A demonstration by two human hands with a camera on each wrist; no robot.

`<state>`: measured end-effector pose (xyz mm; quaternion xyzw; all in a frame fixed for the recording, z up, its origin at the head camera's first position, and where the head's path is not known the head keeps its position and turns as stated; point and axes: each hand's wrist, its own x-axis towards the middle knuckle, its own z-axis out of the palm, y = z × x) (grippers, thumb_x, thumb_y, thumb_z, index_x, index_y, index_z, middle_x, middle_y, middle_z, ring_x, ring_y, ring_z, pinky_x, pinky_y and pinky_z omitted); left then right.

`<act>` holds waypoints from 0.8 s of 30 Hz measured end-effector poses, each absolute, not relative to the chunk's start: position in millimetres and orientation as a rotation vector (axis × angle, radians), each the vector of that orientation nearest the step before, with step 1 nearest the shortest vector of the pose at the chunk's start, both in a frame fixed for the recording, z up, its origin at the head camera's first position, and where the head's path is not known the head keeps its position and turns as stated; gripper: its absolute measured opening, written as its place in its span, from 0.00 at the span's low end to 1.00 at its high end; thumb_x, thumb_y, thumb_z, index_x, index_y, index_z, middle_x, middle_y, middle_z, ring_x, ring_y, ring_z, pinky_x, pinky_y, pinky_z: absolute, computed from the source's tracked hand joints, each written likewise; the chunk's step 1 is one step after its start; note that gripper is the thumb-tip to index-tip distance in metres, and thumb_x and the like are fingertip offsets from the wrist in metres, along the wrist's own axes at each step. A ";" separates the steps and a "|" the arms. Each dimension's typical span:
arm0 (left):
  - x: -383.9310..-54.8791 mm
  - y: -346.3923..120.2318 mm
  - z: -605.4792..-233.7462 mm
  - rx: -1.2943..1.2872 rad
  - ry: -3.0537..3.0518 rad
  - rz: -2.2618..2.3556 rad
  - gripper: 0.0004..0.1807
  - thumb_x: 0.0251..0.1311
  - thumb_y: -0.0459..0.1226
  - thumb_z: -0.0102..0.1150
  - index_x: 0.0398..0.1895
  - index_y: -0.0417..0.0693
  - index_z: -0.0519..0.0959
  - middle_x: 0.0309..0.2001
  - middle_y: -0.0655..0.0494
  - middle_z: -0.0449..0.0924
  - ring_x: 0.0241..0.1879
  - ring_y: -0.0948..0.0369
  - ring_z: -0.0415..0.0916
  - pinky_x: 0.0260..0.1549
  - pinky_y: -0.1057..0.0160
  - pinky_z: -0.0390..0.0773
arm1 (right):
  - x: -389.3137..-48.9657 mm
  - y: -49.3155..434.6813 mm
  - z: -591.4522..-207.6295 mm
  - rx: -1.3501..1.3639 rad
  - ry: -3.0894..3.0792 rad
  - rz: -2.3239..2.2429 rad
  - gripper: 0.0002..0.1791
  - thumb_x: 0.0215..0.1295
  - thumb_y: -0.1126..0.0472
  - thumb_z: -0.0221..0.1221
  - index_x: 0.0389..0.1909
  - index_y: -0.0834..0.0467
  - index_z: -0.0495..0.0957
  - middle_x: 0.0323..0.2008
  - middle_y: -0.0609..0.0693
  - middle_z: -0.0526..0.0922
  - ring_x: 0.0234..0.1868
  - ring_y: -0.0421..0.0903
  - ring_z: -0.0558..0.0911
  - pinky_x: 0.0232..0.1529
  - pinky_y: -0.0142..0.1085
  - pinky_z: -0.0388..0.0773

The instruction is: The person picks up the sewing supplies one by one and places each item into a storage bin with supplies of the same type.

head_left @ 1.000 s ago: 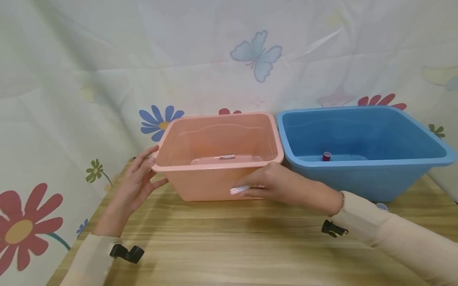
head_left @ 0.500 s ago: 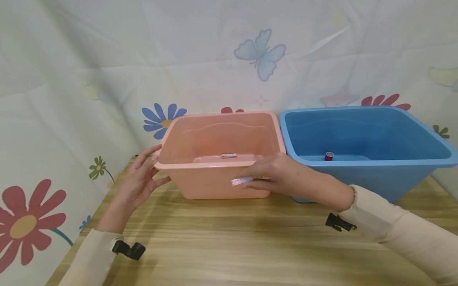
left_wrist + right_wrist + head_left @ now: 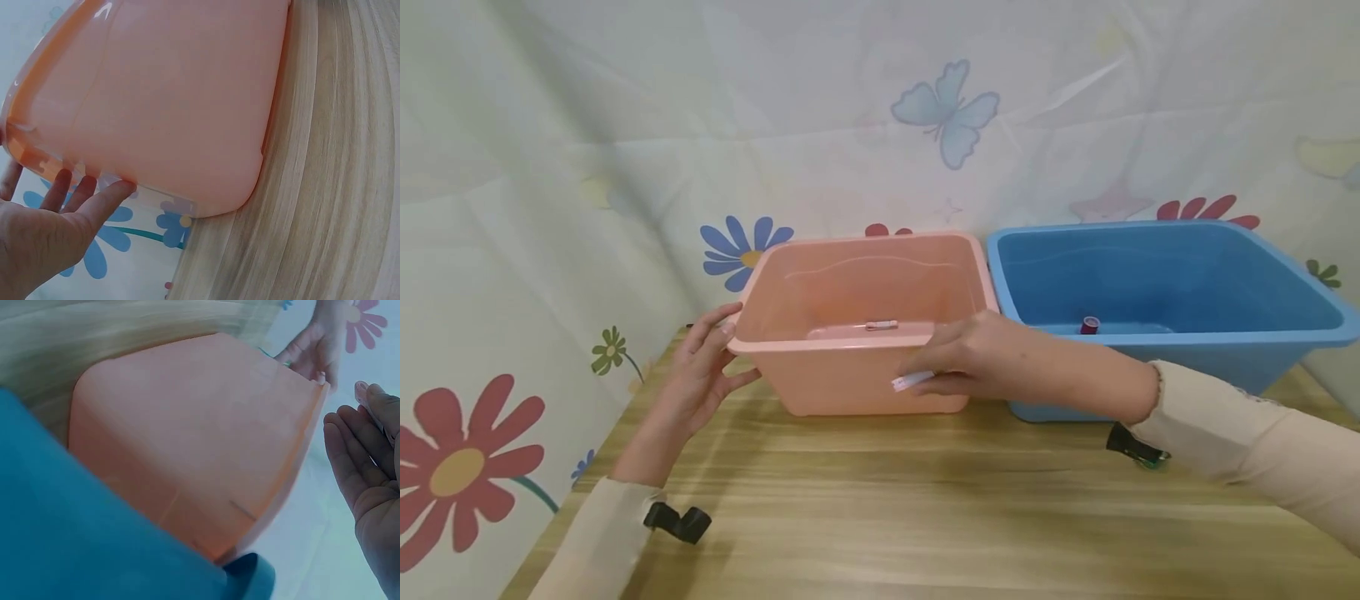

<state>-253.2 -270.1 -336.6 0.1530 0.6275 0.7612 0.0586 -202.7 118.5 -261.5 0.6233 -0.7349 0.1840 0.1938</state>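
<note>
In the head view, my right hand pinches a small, slim white-and-pink stick in front of the pink tub's near wall. The exact kind of the stick cannot be made out, as the fingers cover part of it. My left hand is at the tub's left rim. Its fingertips touch the outside of the tub, with fingers fairly straight, as the left wrist view shows the hand. Inside the tub lies a similar small pink-and-white piece.
A blue tub stands against the pink one on the right, with a small dark red cylinder on its floor. Both are on a wood-grain table. Behind hangs a pale cloth printed with flowers and a butterfly.
My right hand has risen slightly with the stick. My left hand stays at the tub's rim. The head view has shifted a little; both tubs keep their places.
</note>
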 end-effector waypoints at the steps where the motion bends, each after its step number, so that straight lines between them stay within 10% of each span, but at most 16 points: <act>1: -253.2 -270.2 -336.5 0.468 1.897 2.303 0.26 0.72 0.41 0.43 0.71 0.51 0.55 0.70 0.43 0.53 0.67 0.46 0.56 0.49 0.46 0.76 | -202.5 119.3 -259.4 1.756 -2.075 0.509 0.17 0.60 0.56 0.63 0.48 0.56 0.82 0.31 0.44 0.85 0.28 0.35 0.81 0.30 0.22 0.76; 24: -261.1 -273.2 -340.8 0.480 1.824 2.332 0.25 0.72 0.40 0.44 0.70 0.53 0.56 0.67 0.49 0.55 0.58 0.55 0.64 0.53 0.57 0.76 | -213.1 104.4 -221.4 1.831 -2.251 0.445 0.16 0.63 0.50 0.60 0.48 0.52 0.83 0.40 0.42 0.86 0.28 0.32 0.81 0.30 0.24 0.75</act>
